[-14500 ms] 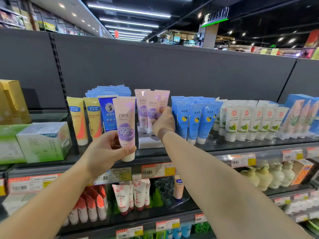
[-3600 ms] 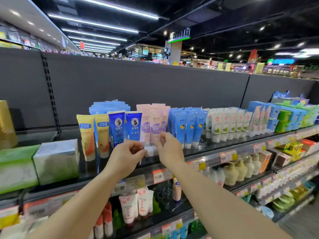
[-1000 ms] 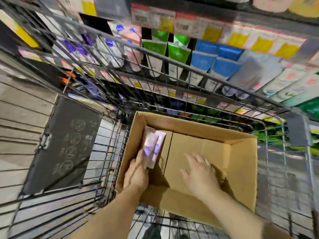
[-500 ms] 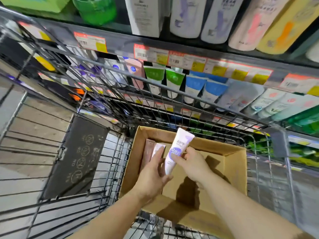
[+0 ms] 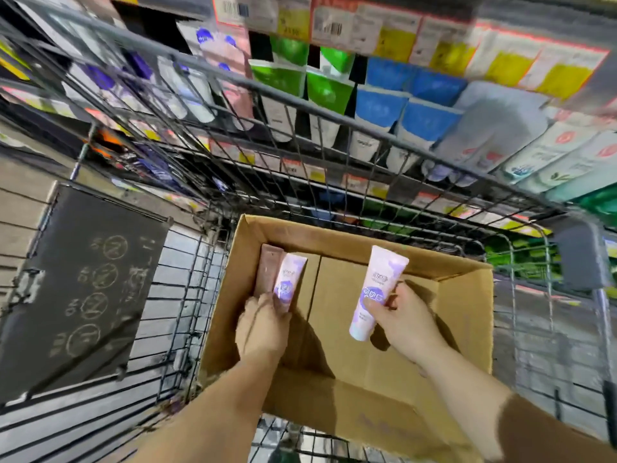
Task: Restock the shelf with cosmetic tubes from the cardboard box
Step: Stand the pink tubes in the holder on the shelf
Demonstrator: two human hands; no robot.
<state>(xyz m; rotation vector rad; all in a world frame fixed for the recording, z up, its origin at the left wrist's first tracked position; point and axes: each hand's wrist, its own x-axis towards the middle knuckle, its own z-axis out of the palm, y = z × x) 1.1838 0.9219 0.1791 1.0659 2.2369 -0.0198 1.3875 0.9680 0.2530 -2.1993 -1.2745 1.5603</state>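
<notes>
We look down into a wire shopping cart (image 5: 187, 295), its grey mesh sides all round the grips. Left of them a dark folded panel (image 5: 83, 289) with round chalky markings leans in the cart. Beyond them, past the cart's rim, store shelving (image 5: 334, 168) rises with blurred rows of goods and yellow price labels (image 5: 394, 45). Grey plank flooring (image 5: 20, 208) shows far left

blurred barcodes and digits on shelf price tags (image 5: 329, 26), none legible, circled symbols with unreadable characters on dark cart panel (image 5: 90, 289), purple label print on held tube (image 5: 375, 292) too blurred to read
</notes>
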